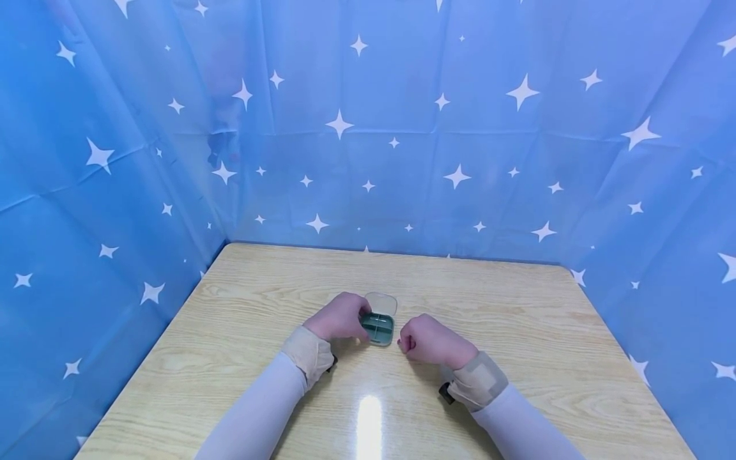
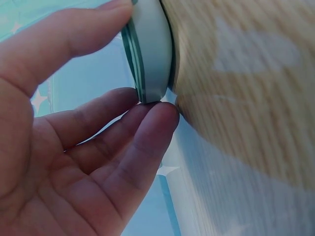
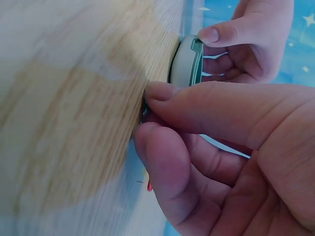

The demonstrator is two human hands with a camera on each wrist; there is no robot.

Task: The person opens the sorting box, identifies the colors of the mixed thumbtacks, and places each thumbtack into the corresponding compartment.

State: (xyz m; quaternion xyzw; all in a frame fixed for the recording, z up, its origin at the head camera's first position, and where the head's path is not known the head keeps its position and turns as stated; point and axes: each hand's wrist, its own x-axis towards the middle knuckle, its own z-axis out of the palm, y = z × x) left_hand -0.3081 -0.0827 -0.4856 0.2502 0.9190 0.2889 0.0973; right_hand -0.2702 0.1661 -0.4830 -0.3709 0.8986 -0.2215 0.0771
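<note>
A small green pill box (image 1: pixel 377 329) lies on the table, its clear lid (image 1: pixel 382 303) swung back and its compartments facing up. My left hand (image 1: pixel 343 316) holds it at the left side. In the left wrist view, the thumb (image 2: pixel 93 27) is on one edge and fingertips touch the other edge. Just right of the box, my right hand (image 1: pixel 432 342) is curled low over the table. The right wrist view has thumb and forefinger pinched together, with a small red tip (image 3: pixel 150 185) poking out behind the fingers. Most of that red-tipped thing is hidden, so its kind is unclear.
The wooden table (image 1: pixel 489 300) extends around both hands. A blue curtain (image 1: pixel 402 172) with white stars borders its back and sides. Bright glare (image 1: pixel 369 428) falls on the table's near part.
</note>
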